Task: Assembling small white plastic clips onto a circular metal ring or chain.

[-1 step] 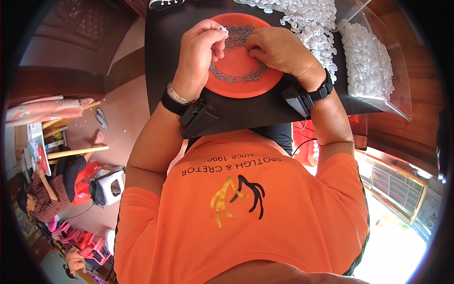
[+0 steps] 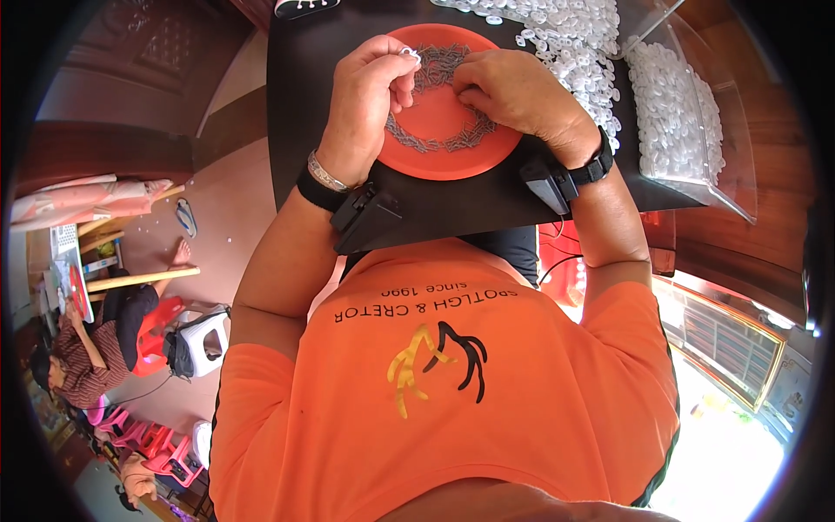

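Between the thumb and forefinger of my left hand (image 2: 358, 100) is a small white plastic piece (image 2: 410, 56) with a rounded, looped shape. This hand is over the left rim of a round orange plate (image 2: 426, 165). Small grey nail-like pins (image 2: 439, 63) lie in a loose ring on the plate. My right hand (image 2: 522, 94) is over the plate's right side, its fingers curled and pinched close to the pins. Whatever its fingertips hold, if anything, is hidden behind the hand.
The plate rests on a black tabletop (image 2: 435, 209). White plastic pieces (image 2: 578, 65) are heaped to the right, beside a clear bin (image 2: 674, 122) full of more. A shoe (image 2: 304, 7) shows at the top. Leftward sits another person (image 2: 91, 365) near a white stool (image 2: 204, 344).
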Motion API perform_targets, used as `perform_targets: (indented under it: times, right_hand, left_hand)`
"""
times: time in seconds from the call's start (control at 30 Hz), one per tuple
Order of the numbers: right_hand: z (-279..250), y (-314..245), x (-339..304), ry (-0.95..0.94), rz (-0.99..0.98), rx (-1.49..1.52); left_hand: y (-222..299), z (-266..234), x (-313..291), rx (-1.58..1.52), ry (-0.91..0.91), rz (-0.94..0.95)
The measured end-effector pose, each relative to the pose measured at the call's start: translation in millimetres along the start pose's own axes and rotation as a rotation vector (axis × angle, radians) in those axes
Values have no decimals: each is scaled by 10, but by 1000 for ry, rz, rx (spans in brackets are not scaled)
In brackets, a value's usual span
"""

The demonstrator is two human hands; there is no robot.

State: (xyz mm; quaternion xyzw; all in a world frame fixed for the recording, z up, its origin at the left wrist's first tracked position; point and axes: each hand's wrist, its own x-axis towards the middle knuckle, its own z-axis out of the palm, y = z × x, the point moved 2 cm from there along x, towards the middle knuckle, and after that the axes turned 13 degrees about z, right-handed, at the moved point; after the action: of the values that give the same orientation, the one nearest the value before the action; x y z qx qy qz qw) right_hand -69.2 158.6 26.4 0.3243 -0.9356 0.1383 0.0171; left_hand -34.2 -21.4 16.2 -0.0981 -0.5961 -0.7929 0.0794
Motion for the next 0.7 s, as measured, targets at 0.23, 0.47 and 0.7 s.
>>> perform_targets:
  times: [0.23, 0.47, 0.7]
  right_hand:
    - [-75, -25, -20, -78, -11, 17]
    - [-13, -97, 13, -32, -49, -22]
    - [72, -84, 38, -17, -40, -28]
  left_hand:
    - [10, -3, -11, 44, -28, -20]
    - [12, 9, -10, 47, -28, -30]
    - [-11, 27, -22, 37, -47, -44]
